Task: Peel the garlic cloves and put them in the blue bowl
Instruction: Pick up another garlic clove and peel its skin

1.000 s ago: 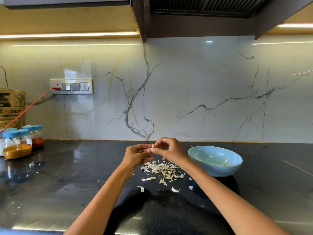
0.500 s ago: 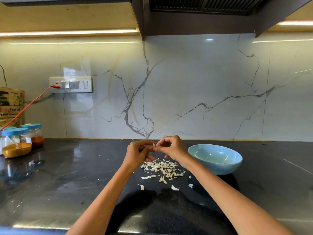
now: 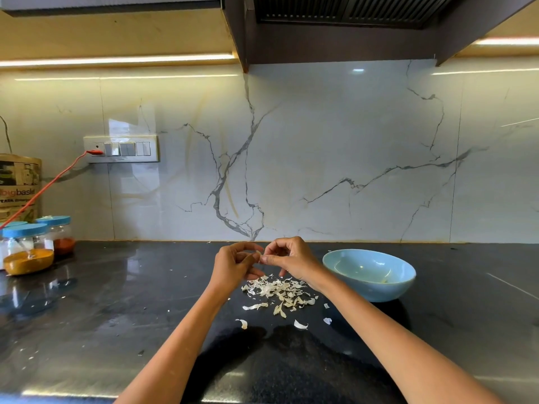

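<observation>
Left of the blue bowl [image 3: 369,275], above the heap of peels [image 3: 278,291], the left hand [image 3: 233,265] pinches the garlic clove [image 3: 258,253] while the right hand [image 3: 287,262] nips its skin. Best to hold the clove steady and strip the skin away toward the bowl side in small pulls.

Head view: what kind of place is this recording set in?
Most likely a home kitchen: a dark stone countertop against a marble-look backsplash, an extractor hood overhead, and lidded spice jars at the left.
</observation>
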